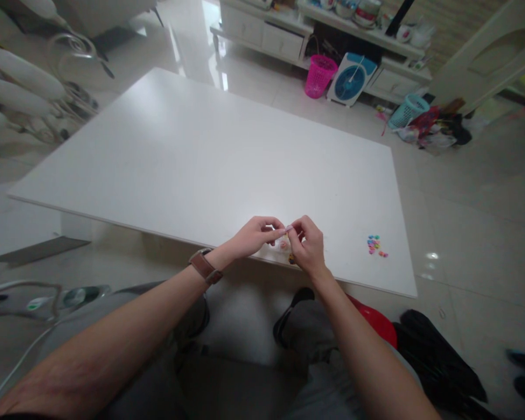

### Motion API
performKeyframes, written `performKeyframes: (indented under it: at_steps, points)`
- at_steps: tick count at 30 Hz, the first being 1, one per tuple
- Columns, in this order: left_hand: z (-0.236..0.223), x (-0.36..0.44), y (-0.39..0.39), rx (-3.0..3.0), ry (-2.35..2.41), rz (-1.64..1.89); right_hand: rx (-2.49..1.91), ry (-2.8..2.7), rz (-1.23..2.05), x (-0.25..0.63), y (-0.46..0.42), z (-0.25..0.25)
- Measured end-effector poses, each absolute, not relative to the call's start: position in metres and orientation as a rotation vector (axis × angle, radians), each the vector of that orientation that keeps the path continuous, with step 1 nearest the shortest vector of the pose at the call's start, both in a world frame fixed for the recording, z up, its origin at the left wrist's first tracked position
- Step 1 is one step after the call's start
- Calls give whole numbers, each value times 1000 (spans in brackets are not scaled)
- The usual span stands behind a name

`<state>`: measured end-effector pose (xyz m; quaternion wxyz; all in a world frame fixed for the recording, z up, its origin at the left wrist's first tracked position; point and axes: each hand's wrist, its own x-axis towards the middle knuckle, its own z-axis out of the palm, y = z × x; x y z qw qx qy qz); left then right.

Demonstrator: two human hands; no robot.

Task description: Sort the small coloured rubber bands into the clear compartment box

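Near the front edge of the white table (227, 157), my left hand (259, 233) and my right hand (307, 240) meet fingertip to fingertip. Both are closed in a pinch on a small clear plastic bag (282, 244) that hangs between them. Something pinkish and yellowish shows through the plastic, too small to name. A small dark and yellow piece (291, 259) is partly visible under my right hand. To the right on the tabletop lies a loose cluster of several small bright-coloured pieces (373, 245), their kind unclear.
Beyond the table stand a pink basket (320, 76), a blue and white box fan (352, 80) and a light blue basket (409, 111) in front of a white cabinet (282, 42). White chairs (21, 76) are at the left. A red stool (376, 321) sits below the table's right front edge.
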<state>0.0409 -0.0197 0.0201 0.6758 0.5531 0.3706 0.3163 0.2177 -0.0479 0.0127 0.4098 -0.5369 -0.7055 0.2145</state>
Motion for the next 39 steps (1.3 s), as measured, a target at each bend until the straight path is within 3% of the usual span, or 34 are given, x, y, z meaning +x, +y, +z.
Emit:
performKeyframes:
  at_steps: [10, 19, 39]
  points:
    - [22, 40, -20, 1280, 810, 663, -1351, -1730, 614, 213, -51, 8]
    - [23, 41, -26, 1406, 878, 715, -1386, -1939, 420, 229, -43, 4]
    - [20, 36, -21, 1392, 840, 670, -1417, -1651, 672, 227, -40, 12]
